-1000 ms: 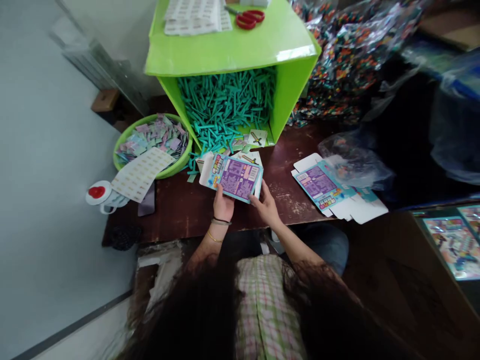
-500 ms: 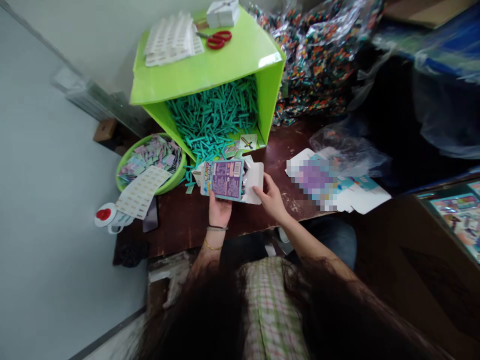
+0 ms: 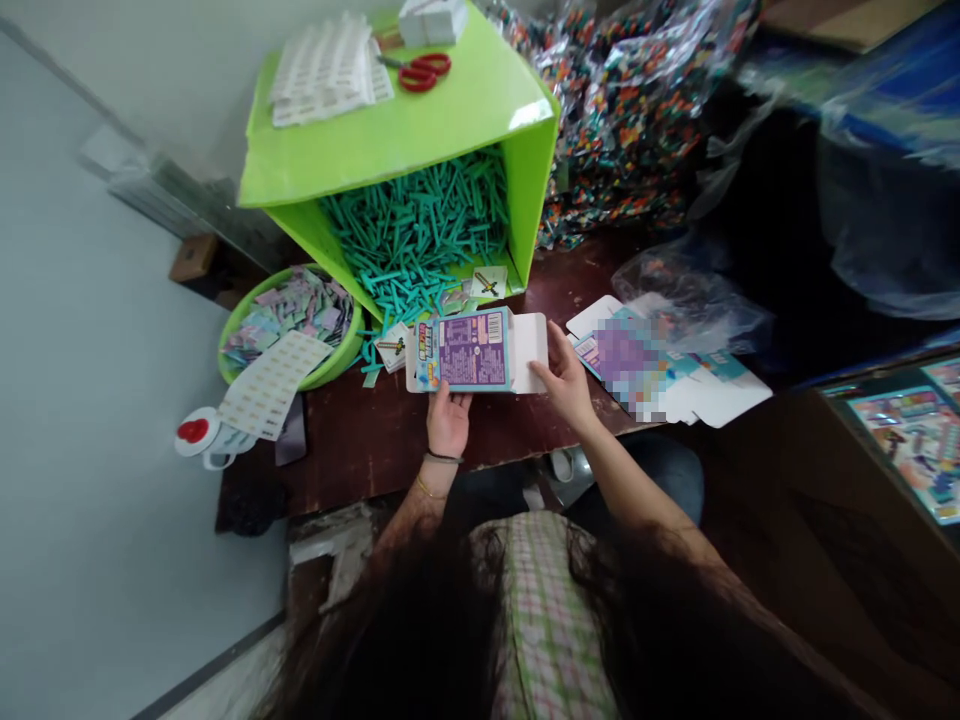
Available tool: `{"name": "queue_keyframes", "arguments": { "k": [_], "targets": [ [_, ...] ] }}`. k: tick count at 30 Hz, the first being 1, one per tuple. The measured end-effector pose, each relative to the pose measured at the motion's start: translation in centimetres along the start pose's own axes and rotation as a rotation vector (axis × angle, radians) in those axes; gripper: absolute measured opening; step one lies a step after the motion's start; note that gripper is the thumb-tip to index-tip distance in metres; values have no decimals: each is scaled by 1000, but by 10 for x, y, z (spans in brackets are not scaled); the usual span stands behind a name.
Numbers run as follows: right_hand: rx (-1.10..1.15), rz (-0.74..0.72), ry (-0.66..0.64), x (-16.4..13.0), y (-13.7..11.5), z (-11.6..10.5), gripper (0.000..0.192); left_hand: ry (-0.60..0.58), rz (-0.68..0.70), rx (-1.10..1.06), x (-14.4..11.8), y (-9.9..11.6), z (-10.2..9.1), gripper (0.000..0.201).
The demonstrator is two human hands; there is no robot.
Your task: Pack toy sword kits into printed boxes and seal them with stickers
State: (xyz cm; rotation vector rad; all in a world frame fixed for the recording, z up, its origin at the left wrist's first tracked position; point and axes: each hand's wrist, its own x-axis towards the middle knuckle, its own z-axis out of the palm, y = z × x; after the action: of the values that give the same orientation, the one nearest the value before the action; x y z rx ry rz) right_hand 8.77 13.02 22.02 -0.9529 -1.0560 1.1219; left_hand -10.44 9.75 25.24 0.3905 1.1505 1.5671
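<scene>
A purple and teal printed cardboard box [image 3: 472,352] lies across both hands above the table's front part. My left hand [image 3: 449,420] grips its lower edge, thumb on the printed face and fingers underneath. At the box's right end, my right hand [image 3: 566,378] pinches the white end flap [image 3: 530,352], which sticks out to the right. The inside of the box is hidden. Just behind the box are a sword-picture card [image 3: 489,282] and another sword card [image 3: 391,347], partly covered by it.
A green bin on its side [image 3: 397,130] holds many teal plastic pieces [image 3: 427,225]. Left of it stands a green basin [image 3: 330,372] of small packets. Flattened boxes [image 3: 720,390] lie at right under clear plastic. Red-handled scissors [image 3: 424,72] rest on the bin.
The box has turned more level and its flap end has moved right with my right hand. The opening and contents seen at that end before are now out of sight.
</scene>
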Motion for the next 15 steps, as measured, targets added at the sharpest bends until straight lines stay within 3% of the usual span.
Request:
{"name": "queue_keyframes", "arguments": {
  "k": [5,11,15],
  "targets": [
    [80,149,58,-8,26,-4,75,34,60,4,13,20,-20,35],
    [12,235,135,-16,33,-3,59,-22,152,93,18,36,-22,33],
    [46,316,231,-13,36,-10,58,-105,21,146,18,44,-25,32]
  ]
}}
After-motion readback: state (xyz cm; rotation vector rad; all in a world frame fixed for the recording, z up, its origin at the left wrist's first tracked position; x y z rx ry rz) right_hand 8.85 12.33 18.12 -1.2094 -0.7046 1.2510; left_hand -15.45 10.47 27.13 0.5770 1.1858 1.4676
